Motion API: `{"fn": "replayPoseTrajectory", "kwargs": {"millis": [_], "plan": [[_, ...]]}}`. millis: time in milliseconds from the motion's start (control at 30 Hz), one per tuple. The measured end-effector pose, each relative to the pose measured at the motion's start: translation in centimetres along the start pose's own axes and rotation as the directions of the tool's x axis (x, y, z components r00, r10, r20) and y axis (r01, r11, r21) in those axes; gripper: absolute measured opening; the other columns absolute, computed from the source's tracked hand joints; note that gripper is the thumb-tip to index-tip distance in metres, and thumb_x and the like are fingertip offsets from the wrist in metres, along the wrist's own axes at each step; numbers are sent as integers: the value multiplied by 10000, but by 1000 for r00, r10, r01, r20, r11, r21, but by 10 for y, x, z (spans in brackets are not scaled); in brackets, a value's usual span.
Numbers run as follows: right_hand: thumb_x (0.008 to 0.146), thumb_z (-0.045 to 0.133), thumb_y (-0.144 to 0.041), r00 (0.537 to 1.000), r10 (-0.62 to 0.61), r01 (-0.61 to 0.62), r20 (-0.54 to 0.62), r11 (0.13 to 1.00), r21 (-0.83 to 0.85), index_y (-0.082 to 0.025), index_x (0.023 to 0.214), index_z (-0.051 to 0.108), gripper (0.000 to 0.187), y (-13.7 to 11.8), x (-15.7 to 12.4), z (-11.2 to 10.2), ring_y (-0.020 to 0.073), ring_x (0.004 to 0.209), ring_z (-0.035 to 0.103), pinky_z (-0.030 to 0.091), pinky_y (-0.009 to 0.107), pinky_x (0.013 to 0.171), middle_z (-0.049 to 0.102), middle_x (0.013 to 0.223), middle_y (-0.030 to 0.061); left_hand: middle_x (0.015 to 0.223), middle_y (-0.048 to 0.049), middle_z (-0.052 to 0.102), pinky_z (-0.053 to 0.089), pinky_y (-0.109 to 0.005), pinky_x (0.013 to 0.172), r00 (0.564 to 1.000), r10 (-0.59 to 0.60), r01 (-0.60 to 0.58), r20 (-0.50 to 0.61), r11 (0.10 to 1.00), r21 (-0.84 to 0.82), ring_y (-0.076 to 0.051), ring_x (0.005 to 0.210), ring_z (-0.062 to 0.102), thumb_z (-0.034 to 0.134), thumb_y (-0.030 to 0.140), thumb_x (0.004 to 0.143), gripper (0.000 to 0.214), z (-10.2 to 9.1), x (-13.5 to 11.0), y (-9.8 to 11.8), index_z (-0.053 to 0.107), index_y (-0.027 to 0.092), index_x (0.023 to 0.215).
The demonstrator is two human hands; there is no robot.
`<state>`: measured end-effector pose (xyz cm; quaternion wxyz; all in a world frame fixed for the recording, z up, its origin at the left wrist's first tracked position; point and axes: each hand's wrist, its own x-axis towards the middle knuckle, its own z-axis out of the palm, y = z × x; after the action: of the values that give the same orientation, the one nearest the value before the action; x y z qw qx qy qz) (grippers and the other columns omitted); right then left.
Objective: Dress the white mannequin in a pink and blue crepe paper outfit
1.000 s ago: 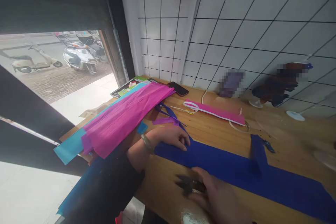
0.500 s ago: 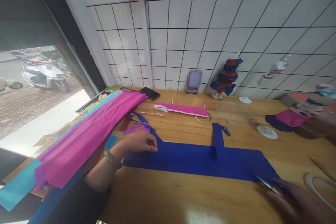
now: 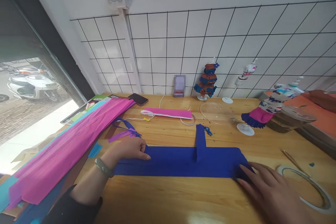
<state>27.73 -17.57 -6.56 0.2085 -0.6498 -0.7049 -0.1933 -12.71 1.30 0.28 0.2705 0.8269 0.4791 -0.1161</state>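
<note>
A long dark-blue crepe paper strip (image 3: 178, 161) lies flat along the wooden table (image 3: 168, 199). My left hand (image 3: 128, 148), with a green bracelet at the wrist, rests on the strip's left end with curled fingers pinching it. My right hand (image 3: 273, 190) lies on the strip's right end with its fingers stretched out flat. A short narrow blue strip (image 3: 201, 140) crosses the long one near its middle. I see no scissors in either hand.
Folded pink crepe paper (image 3: 65, 147) over light-blue sheets runs along the left edge. Behind lie a phone (image 3: 138, 99), a pink strip with white tape (image 3: 168, 112) and paper-dressed figures on stands (image 3: 207, 82). A thin ring (image 3: 306, 185) lies at right.
The view swung right. My right hand slid from the strip's middle to its right end; the scissors it held are no longer visible. My left hand stayed on the left end.
</note>
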Motion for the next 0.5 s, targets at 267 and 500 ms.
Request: {"fn": "replayPoseTrajectory", "kwargs": {"millis": [267,500], "plan": [[820,412,-48,876,-476,458,78,872,173,-253,1178,579,446,-92,75,8,243,1181,450,306,487,1003,626,1173,38,674,19,573,240,-241,501,994,-86,89,-62,995,43,-149,624,506,639,547,583,380,11,6,6,503,205,677],[792,484,-34,839,-522,512,154,853,99,-191,774,616,206,-103,86,3,182,734,524,252,544,1015,580,671,1,680,28,555,240,-244,512,990,-108,108,-94,994,-2,-144,635,491,650,519,570,377,14,3,7,475,200,669]]}}
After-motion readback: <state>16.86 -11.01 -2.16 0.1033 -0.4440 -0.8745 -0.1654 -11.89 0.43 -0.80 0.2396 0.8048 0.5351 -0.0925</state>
